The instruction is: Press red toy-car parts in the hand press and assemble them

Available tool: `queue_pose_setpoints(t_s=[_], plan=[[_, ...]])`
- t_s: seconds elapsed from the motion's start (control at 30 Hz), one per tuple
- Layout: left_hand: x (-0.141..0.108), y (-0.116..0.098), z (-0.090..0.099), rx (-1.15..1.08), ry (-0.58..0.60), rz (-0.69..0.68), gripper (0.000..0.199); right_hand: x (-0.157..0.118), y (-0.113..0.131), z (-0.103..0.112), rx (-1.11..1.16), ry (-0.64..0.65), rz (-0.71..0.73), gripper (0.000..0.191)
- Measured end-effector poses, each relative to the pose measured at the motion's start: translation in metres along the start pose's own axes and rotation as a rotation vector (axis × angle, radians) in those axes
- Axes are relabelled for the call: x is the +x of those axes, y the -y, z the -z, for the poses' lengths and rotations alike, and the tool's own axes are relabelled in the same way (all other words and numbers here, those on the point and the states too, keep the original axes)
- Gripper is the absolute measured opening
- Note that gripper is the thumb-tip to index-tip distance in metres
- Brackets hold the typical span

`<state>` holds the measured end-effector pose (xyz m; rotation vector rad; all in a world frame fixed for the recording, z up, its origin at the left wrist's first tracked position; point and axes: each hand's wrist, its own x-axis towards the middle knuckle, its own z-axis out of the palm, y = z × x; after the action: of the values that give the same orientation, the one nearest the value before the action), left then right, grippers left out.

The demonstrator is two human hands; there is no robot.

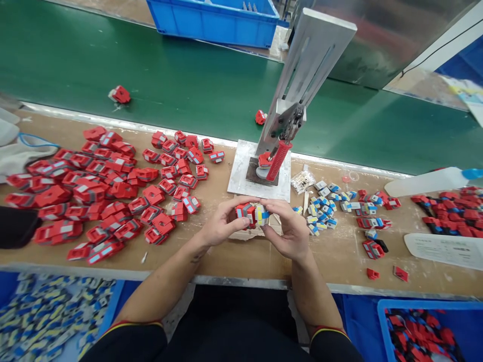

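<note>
My left hand (225, 221) grips a red and grey plastic toy part (245, 213) between thumb and fingers. In my right hand (289, 227) is a small white, blue and yellow plastic part (261, 215), pinched at its side. Both parts meet end to end in front of me; whether they are locked together I cannot tell. Just beyond my hands stands a toggle clamp press with a red handle (278, 161) on a metal plate (240, 171). Under its foot sits a red part (265, 159).
Red parts (90, 191) cover the bench's left side. Small white-blue-yellow parts (322, 206) lie right of the press, beside a bag of small sticks (303, 180). Plastic bottles (426, 182) lie further right. Behind runs a green conveyor belt (188, 80); blue bins (215, 27) stand around.
</note>
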<state>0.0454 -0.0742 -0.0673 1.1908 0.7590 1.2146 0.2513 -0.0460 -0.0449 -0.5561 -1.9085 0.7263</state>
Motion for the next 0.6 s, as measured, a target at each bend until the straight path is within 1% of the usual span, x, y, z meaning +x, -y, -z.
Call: queue_pose_setpoints(t_s=[0.1,0.23,0.33,0.43,0.5,0.57,0.6], plan=[[0.000,-0.001,-0.001,-0.067,0.036,0.083,0.052,0.002,0.001,0.000,-0.039,0.015,0.031,0.056],[0.001,-0.005,-0.002,-0.084,0.057,0.067,0.046,0.002,-0.002,0.002,-0.029,0.030,0.042,0.056],[0.000,-0.006,-0.003,-0.023,0.046,0.057,0.048,0.001,-0.004,0.004,-0.014,0.048,0.037,0.050],[-0.004,-0.005,-0.003,0.100,0.007,0.024,0.051,0.000,-0.005,0.002,-0.051,0.055,0.036,0.047],[-0.005,-0.002,-0.005,0.194,-0.030,-0.014,0.053,0.000,-0.003,-0.001,-0.082,0.032,0.061,0.048],[-0.006,0.002,-0.007,0.268,-0.100,-0.059,0.054,0.000,-0.001,-0.007,-0.115,-0.014,0.098,0.050],[-0.006,0.004,-0.009,0.285,-0.157,-0.087,0.052,0.000,0.000,-0.010,-0.136,-0.042,0.118,0.051]])
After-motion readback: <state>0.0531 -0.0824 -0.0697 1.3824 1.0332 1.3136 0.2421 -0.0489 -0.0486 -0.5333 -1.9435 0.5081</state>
